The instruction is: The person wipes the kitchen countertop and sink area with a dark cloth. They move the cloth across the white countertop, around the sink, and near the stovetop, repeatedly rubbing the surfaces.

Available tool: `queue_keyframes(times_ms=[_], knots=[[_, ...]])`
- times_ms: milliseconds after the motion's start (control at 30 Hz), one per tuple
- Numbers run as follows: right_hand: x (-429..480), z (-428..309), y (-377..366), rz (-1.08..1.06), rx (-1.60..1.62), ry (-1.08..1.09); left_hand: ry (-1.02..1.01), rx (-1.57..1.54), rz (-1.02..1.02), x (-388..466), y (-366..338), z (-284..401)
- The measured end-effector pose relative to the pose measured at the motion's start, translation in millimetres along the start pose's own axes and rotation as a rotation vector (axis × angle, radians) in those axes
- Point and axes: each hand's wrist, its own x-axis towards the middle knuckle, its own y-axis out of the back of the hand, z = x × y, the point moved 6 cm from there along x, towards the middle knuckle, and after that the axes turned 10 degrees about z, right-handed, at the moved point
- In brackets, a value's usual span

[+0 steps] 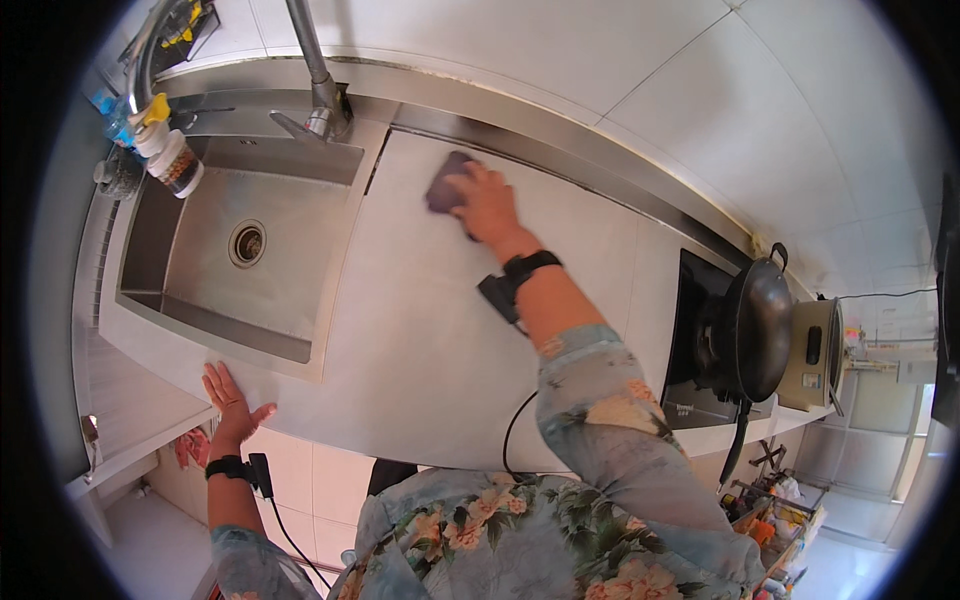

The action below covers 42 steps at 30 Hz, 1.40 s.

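My right hand [486, 199] presses a dark purple-grey cloth [447, 182] against the pale countertop [427, 322], close to the counter's back edge and right of the sink. The cloth is bunched and slightly blurred, and my palm hides part of it. Fingers apart, my left hand [234, 405] rests empty on the counter's front edge, just below the near corner of the stainless steel sink [247, 315]. Both wrists wear black straps with small devices and cables.
A faucet [324, 105] rises behind the sink, and a filter attachment [176, 163] hangs over its left side. On the right, a black wok [761, 330] sits on a cooktop [686, 322], its handle jutting past the front edge. Beyond it stands a beige cooker [806, 352].
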Motion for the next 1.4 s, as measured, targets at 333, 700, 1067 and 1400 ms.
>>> queue_keyframes(times_ms=[333, 700, 1067, 1400], knots=[[-97.1, 216.3, 97.9, 0.071, -0.173, -0.362, -0.021, 0.019, 0.022, 0.4, -0.3, -9.0], [-171.0, 339.5, 137.3, 0.036, -0.332, -0.672, -0.055, 0.004, 0.019, 3.8, -1.8, -14.8], [-295.2, 283.4, 163.1, 0.031, -0.367, -0.672, 0.037, -0.001, -0.031, 13.1, -11.7, -14.6], [-452.5, 156.0, 187.2, 0.11, -0.399, -0.781, 0.049, -0.035, 0.021, 19.7, -13.4, -6.1]])
